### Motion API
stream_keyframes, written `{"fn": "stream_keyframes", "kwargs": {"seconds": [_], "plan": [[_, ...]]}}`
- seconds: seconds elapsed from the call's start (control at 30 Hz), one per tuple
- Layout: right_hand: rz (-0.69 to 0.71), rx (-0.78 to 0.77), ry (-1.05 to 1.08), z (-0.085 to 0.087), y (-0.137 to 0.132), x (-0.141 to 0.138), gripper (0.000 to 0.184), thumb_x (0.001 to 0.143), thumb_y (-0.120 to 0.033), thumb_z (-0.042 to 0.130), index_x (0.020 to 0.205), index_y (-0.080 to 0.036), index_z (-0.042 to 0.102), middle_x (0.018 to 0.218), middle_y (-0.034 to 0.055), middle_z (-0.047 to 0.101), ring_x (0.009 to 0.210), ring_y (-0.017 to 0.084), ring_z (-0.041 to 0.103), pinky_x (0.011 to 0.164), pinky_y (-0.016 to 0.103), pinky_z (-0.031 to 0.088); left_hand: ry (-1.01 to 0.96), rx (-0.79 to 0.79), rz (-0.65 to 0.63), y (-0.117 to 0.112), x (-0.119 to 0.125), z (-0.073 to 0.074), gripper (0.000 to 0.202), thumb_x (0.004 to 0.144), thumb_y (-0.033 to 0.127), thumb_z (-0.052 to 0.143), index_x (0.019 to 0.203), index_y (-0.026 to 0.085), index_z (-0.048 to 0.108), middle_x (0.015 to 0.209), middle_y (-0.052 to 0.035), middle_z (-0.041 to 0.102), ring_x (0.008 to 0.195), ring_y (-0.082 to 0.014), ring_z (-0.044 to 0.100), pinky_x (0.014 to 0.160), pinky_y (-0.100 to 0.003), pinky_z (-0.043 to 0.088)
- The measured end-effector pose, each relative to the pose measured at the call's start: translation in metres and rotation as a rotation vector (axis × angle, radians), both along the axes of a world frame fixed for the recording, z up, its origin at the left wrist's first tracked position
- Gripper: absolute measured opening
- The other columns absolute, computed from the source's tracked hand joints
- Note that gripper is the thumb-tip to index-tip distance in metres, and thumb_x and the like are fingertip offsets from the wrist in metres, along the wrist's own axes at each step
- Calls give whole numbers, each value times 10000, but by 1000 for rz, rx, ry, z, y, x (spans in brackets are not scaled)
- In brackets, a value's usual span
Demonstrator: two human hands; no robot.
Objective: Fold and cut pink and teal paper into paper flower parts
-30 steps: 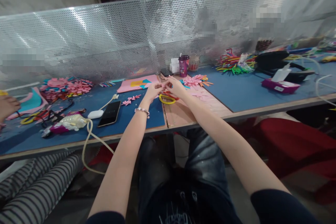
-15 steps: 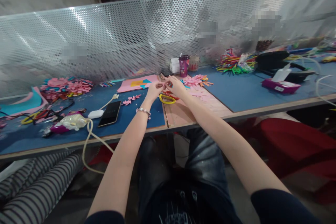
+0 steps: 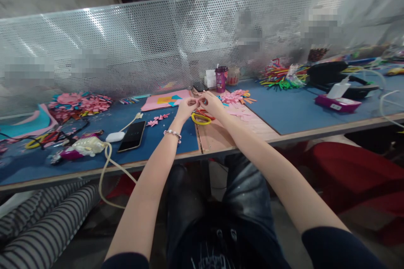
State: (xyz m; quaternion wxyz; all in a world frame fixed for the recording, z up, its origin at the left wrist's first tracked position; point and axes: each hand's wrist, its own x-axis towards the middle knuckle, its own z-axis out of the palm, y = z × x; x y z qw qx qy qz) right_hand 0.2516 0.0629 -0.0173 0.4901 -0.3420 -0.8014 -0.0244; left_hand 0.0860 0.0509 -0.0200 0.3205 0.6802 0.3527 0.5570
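Observation:
My left hand (image 3: 185, 107) and my right hand (image 3: 211, 104) meet above the blue table mat (image 3: 164, 134), fingers pinched together on a small pink paper piece (image 3: 197, 101) held between them. A bead bracelet is on my left wrist. Just below my hands lie yellow-handled scissors (image 3: 200, 118). A few small folded pink paper pieces (image 3: 157, 119) lie on the mat left of my hands. A pink paper sheet (image 3: 164, 100) with blue and orange cut-outs lies behind them.
A black phone (image 3: 132, 135), a white charger (image 3: 115, 136) and a glue gun (image 3: 82, 148) with its cord lie at the left. Pink paper flowers (image 3: 237, 96), a purple cup (image 3: 221, 78), coloured strips (image 3: 279, 76). Perforated metal screen (image 3: 132, 50) behind. A neighbour's striped legs (image 3: 41, 227) lower left.
A neighbour's hand at the far left edge has gone out of view. My hands stay together, the fingers shifting slightly on the pink piece.

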Motion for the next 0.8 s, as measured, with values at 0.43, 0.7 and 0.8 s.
{"fn": "stream_keyframes", "kwargs": {"seconds": [0.43,0.7,0.8], "plan": [[57,-3,51,1,0,-1,63,848,-159,570,811,-191,609,894,66,589,898,216,555,916,359,434,30,16,2,-3,0,1,326,697,394,788,872,141,680,840,-80,734,803,-191,694,804,-347,559],[91,-65,103,2,-2,-1,93,854,-204,582,867,-172,669,895,51,621,729,168,528,885,358,445,37,-38,19,-1,-2,1,266,735,340,744,906,146,680,883,-82,733,815,-192,685,734,-318,557],[108,-96,58,3,-1,-1,150,853,-201,580,903,-180,719,893,55,659,773,185,552,913,383,441,72,-30,52,1,-4,-1,241,750,336,734,894,149,683,887,-83,733,823,-193,683,760,-328,552]]}}
